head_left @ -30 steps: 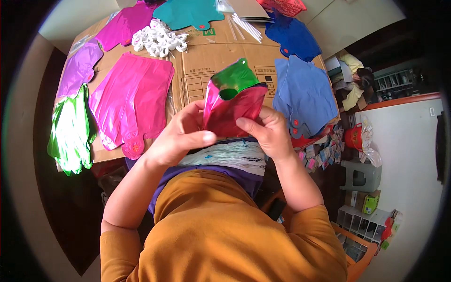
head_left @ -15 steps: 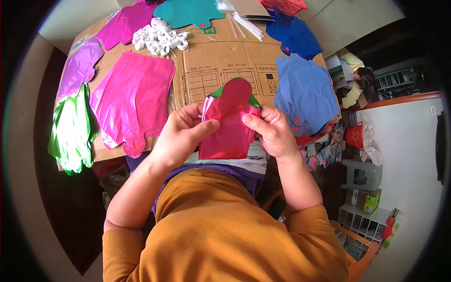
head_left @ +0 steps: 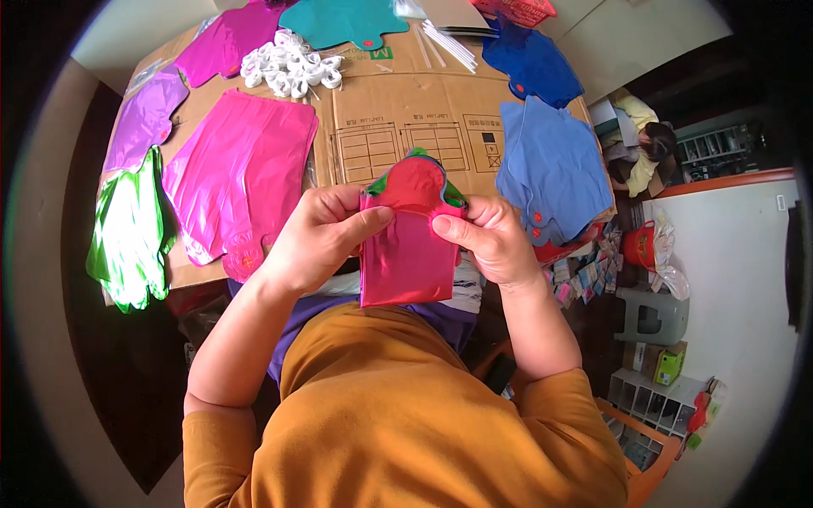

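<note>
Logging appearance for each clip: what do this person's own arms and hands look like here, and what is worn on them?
Both hands are bare: no gloves, and no rings, watch or bracelet can be made out on the left hand or the right hand. The forearms are bare too. Mustard-orange sleeves of a plain top, with no visible markings, end around the elbows. No cables or straps show on either arm.

We held red foil balloon in both hands: left hand, right hand. Cardboard-covered tabletop carried pink foil stack, blue foil stack.
</note>
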Demonstrator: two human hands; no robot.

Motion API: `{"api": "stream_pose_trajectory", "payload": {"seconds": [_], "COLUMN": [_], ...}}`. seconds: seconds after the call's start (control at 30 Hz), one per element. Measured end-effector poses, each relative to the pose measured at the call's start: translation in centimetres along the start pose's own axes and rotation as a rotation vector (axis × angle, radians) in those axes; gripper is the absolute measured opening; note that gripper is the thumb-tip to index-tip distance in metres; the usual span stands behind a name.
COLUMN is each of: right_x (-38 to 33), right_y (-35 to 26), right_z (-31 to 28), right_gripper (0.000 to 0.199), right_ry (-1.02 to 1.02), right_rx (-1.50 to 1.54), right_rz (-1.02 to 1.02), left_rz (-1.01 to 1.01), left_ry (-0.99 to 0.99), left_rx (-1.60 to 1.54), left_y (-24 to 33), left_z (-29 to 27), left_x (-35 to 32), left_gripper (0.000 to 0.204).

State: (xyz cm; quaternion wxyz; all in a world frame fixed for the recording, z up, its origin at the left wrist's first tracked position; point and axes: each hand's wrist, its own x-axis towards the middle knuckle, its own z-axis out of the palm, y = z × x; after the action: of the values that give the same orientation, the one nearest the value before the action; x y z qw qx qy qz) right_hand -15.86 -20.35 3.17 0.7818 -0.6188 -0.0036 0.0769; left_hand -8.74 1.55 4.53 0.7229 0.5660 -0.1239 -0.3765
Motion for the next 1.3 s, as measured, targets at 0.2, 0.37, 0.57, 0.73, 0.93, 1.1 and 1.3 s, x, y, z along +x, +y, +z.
{"api": "stream_pose_trajectory", "payload": {"seconds": [0.2, 0.37, 0.57, 0.73, 0.93, 1.1, 1.3], "right_x": [-0.4, -0.6, -0.8, -0.3, -0.6, 0.2, 0.2], "right_y": [-2.2, -0.2, -0.7, 0.6, -1.6, -2.2, -1.3], "right_z": [0.7, -0.4, 0.7, -1.2, -0.6, 0.7, 0.5], "right_gripper": [0.014, 0.015, 0.016, 0.032, 0.053, 0.045, 0.025], "right_ry": [-0.053, -0.054, 0.022, -0.257, -0.189, -0.022, 0.0], "right_rx": [0.069, 0.164, 0.369, 0.546, -0.52, -0.999, -1.089], "right_rz": [0.124, 0.053, 0.01, -0.071, -0.469, -0.826, -0.946], "left_rz": [0.01, -0.04, 0.015, 0.115, 0.057, -0.06, -0.106], "left_ry": [-0.001, -0.07, -0.134, -0.197, -0.132, -0.116, -0.118], "left_rx": [-0.08, -0.107, -0.047, 0.057, -0.135, -0.205, -0.382], "left_y": [0.8, 0.7, 1.3, 0.5, 0.5, 0.3, 0.4], "left_z": [0.4, -0.7, -0.9, -1.5, -1.4, -1.4, -1.6], "left_x": [-0.6, -0.5, -0.7, -0.4, -0.4, 0.0, 0.2], "left_gripper": [0.017, 0.019, 0.023, 0.027, 0.025, 0.025, 0.029]}}
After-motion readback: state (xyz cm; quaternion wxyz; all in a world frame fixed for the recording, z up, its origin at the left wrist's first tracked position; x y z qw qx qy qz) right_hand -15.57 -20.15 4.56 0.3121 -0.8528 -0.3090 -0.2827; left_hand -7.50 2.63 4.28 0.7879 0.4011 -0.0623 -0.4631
